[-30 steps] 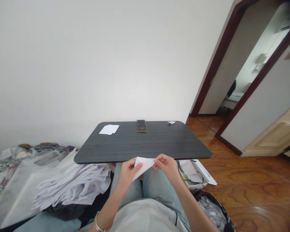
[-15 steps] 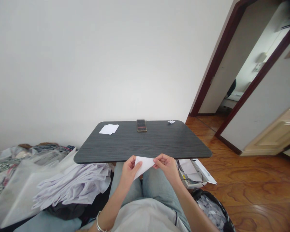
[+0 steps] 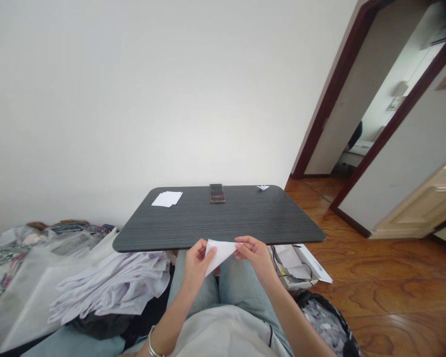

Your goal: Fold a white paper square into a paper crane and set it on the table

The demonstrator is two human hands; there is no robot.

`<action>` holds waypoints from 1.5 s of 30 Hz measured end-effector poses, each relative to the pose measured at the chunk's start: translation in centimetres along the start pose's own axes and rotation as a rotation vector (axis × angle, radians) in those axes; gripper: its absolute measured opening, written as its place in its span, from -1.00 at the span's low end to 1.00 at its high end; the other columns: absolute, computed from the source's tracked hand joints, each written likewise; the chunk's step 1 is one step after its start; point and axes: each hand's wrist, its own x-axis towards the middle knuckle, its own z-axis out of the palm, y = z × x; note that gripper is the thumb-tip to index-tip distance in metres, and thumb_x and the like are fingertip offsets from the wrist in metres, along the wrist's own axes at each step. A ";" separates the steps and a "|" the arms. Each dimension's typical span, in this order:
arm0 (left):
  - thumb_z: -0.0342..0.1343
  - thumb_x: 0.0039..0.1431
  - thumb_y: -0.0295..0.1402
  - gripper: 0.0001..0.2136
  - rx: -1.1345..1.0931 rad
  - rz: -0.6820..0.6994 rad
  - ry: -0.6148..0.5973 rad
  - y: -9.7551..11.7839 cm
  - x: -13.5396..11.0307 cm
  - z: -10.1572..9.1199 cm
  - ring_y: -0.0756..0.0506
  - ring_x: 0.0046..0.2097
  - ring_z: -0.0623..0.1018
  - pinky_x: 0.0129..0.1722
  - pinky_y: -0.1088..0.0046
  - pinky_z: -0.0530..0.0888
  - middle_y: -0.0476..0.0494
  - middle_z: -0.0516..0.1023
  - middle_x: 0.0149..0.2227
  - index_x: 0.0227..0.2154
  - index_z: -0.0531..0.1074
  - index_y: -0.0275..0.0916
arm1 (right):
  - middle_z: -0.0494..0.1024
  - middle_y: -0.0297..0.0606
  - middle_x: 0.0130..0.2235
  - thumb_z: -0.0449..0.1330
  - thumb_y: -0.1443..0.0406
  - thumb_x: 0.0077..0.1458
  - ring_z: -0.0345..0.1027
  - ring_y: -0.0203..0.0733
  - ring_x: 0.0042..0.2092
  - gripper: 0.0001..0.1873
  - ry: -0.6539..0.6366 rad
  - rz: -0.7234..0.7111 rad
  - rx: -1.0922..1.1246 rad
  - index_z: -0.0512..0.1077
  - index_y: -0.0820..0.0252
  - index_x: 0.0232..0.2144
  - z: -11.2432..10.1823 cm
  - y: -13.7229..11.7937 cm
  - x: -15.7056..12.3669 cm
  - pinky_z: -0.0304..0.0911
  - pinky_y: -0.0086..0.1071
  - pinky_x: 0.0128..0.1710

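fingers (image 3: 197, 260) hold apparently folded paper (image 3: 220, 254) between them

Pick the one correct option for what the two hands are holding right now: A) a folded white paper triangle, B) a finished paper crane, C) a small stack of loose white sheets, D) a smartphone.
A: the left hand and the right hand both pinch the edges of a folded white paper triangle, held just in front of the table edge.
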 end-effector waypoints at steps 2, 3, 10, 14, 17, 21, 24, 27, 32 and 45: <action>0.20 -0.09 -0.17 -0.70 0.000 0.012 0.019 0.0 0.0 0.1 0.07 -0.53 0.28 -0.52 0.59 0.19 0.07 0.35 -0.60 -0.61 0.25 -0.27 | 0.58 -0.25 -0.53 0.38 0.11 -0.29 0.44 -0.23 -0.49 -0.61 0.002 0.012 0.018 0.51 0.24 -0.41 0.1 -0.2 -0.1 0.37 -0.42 -0.50; 0.20 -0.09 -0.17 -0.70 0.000 0.015 0.028 0.0 -0.1 0.1 0.07 -0.54 0.28 -0.53 0.59 0.19 0.08 0.34 -0.60 -0.61 0.25 -0.27 | 0.58 -0.24 -0.52 0.37 0.12 -0.27 0.44 -0.23 -0.48 -0.63 -0.002 0.020 0.025 0.51 0.25 -0.42 0.1 -0.3 -0.2 0.37 -0.43 -0.50; 0.22 -0.12 -0.20 -0.71 -0.003 -0.012 0.091 -0.2 -0.2 0.3 0.06 -0.52 0.34 -0.51 0.59 0.24 0.03 0.42 -0.57 -0.60 0.28 -0.28 | 0.58 -0.27 -0.52 0.37 0.14 -0.23 0.44 -0.27 -0.47 -0.69 0.010 0.032 0.075 0.52 0.24 -0.45 0.4 -0.6 -0.6 0.37 -0.47 -0.48; 0.26 -0.16 -0.22 -0.70 -0.073 -0.035 0.096 0.0 -0.1 0.5 0.04 -0.51 0.41 -0.51 0.59 0.29 0.02 0.48 -0.53 -0.49 0.25 -0.24 | 0.58 -0.27 -0.52 0.37 0.13 -0.25 0.44 -0.26 -0.47 -0.67 0.023 0.012 0.054 0.52 0.25 -0.44 0.5 -0.4 -0.6 0.37 -0.46 -0.49; 0.28 -0.18 -0.24 -0.60 -0.120 -0.067 0.076 0.2 -0.1 0.5 0.01 -0.52 0.45 -0.51 0.56 0.33 0.02 0.51 -0.52 -0.31 0.22 -0.21 | 0.58 -0.27 -0.51 0.36 0.12 -0.24 0.44 -0.26 -0.47 -0.67 0.031 -0.001 0.034 0.52 0.24 -0.44 0.6 -0.6 -0.7 0.38 -0.45 -0.50; 0.27 -0.16 -0.25 -0.56 -0.089 -0.053 0.052 0.2 -0.2 0.4 -0.02 -0.46 0.49 -0.47 0.54 0.36 -0.03 0.54 -0.48 -0.19 0.28 -0.24 | 0.58 -0.25 -0.50 0.36 0.11 -0.24 0.44 -0.24 -0.47 -0.65 0.043 -0.011 0.037 0.51 0.25 -0.43 0.7 -0.7 -0.8 0.38 -0.44 -0.51; 0.25 -0.14 -0.26 -0.70 -0.018 -0.030 0.066 0.0 -0.2 0.3 -0.01 -0.45 0.49 -0.48 0.56 0.35 -0.08 0.56 -0.44 -0.34 0.37 -0.28 | 0.59 -0.26 -0.49 0.36 0.13 -0.22 0.45 -0.27 -0.46 -0.66 0.044 0.008 0.076 0.50 0.25 -0.41 0.7 -0.6 -0.8 0.37 -0.47 -0.50; 0.23 -0.13 -0.27 -0.75 0.032 -0.011 0.085 -0.1 -0.3 0.2 -0.01 -0.46 0.48 -0.50 0.56 0.35 -0.07 0.56 -0.44 -0.38 0.39 -0.28 | 0.58 -0.27 -0.52 0.37 0.12 -0.25 0.45 -0.28 -0.49 -0.67 0.052 0.038 0.101 0.49 0.25 -0.48 0.6 -0.3 -0.6 0.38 -0.48 -0.50; 0.22 -0.10 -0.28 -0.76 0.104 0.008 0.081 -0.2 -0.4 0.2 -0.03 -0.43 0.49 -0.48 0.55 0.36 -0.08 0.56 -0.42 -0.35 0.43 -0.28 | 0.57 -0.28 -0.55 0.37 0.08 -0.27 0.45 -0.28 -0.52 -0.64 0.070 0.021 0.069 0.46 0.26 -0.54 0.5 -0.2 -0.4 0.38 -0.49 -0.51; 0.24 -0.15 -0.29 -0.77 0.063 -0.025 0.046 -0.2 -0.2 -0.1 -0.06 -0.39 0.50 -0.46 0.53 0.37 -0.12 0.56 -0.42 -0.40 0.45 -0.29 | 0.55 -0.32 -0.59 0.35 0.04 -0.25 0.44 -0.24 -0.54 -0.63 0.077 -0.040 0.018 0.42 0.21 -0.50 0.8 -0.6 -0.6 0.38 -0.45 -0.55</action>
